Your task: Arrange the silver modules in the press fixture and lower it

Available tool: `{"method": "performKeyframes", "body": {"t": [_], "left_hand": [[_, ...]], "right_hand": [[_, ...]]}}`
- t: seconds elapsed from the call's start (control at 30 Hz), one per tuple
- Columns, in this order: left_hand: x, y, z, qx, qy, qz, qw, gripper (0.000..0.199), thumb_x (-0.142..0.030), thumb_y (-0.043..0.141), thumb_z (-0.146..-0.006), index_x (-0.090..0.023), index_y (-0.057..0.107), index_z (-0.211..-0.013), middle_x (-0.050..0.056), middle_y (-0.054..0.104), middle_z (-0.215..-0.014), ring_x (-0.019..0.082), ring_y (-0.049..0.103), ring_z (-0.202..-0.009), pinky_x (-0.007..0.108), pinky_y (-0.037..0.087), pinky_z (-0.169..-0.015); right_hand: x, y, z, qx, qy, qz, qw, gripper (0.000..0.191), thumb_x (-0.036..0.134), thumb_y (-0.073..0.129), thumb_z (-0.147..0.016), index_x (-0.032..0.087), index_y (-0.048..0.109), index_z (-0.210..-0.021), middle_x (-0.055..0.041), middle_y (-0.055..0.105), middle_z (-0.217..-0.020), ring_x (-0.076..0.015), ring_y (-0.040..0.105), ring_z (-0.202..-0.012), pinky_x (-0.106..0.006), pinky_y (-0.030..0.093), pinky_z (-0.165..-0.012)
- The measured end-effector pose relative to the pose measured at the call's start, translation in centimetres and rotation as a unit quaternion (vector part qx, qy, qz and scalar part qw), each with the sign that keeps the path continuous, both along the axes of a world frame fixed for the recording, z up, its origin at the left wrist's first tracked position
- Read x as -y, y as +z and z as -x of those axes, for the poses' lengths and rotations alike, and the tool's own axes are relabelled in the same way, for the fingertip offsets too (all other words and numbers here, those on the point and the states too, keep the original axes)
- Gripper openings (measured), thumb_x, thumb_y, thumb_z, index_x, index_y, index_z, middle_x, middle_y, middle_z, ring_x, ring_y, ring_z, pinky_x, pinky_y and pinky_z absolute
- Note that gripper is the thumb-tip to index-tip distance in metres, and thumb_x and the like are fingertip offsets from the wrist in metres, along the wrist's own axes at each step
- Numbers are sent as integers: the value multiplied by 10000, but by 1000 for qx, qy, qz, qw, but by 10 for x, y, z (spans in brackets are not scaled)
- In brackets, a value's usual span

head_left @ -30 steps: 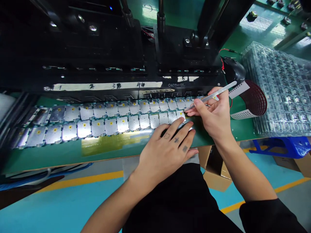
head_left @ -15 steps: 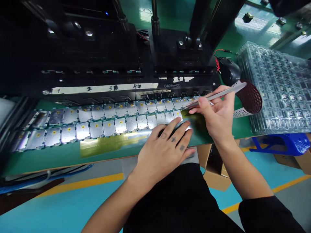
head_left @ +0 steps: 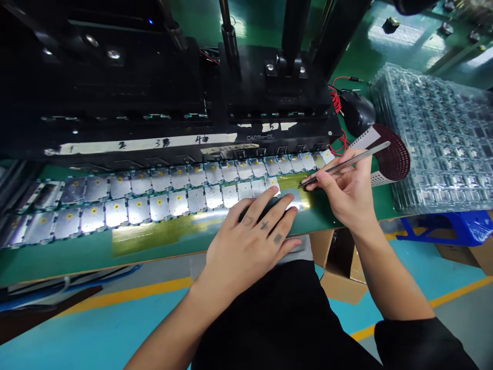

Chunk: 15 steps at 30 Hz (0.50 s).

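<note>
Two long rows of silvery boards (head_left: 159, 205) with small yellow squares run along the green bench top (head_left: 77, 259). My left hand (head_left: 256, 226) lies palm down with its fingers spread, at the right end of the lower row; its index fingertip is by the last board (head_left: 272, 186). A dark object, mostly hidden, shows between its fingers. My right hand (head_left: 346, 185) is closed round metal tweezers (head_left: 367, 153), whose tip points down-left over yellowish tape (head_left: 288, 182) right of the lower row. Nothing can be made out between the tips.
Behind the rows stands a black fixture (head_left: 173, 131) with numbered tape. At right are a dark red perforated strip (head_left: 396, 154), a black mouse (head_left: 358, 110), red wires (head_left: 336, 100) and stacked clear trays (head_left: 435, 149). A blue stool (head_left: 454, 228) stands below.
The view has shifted, so the boards and fixture appear further left. The tweezers' tip has moved from the right part of the board rows down onto the tape. My left hand keeps its spread pose.
</note>
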<state>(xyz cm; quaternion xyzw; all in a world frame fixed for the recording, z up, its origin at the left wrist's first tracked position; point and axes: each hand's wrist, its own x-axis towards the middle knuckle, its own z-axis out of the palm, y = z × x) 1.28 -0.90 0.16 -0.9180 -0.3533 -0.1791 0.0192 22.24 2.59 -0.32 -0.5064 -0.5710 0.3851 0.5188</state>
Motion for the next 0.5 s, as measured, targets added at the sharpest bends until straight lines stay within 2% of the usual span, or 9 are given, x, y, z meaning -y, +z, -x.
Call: {"method": "performKeyframes", "body": {"t": [0.27,0.5], "left_hand": [[0,3,0,-1,-2,8,1000,417,-462,458,-1014,-174,641,-1255,13,615,-1397,274,525,-1316,417,428,-980],[0,3,0,6,-5,14,1000,415,-457,466,-1012,-167,643,-1249,19,612,-1401,277,530,-1311,426,428,-992]], "right_hand": [[3,4,-1,11,12,-11,1000,335,259,656,-917,298,332,-989,65,654,-776,-133,718,-660,-296,637,-591],[5,6,-1,30,8,-7,999,318,253,649,-922,300,341,-981,62,645,-783,-139,718,-672,-319,631,-608]]}}
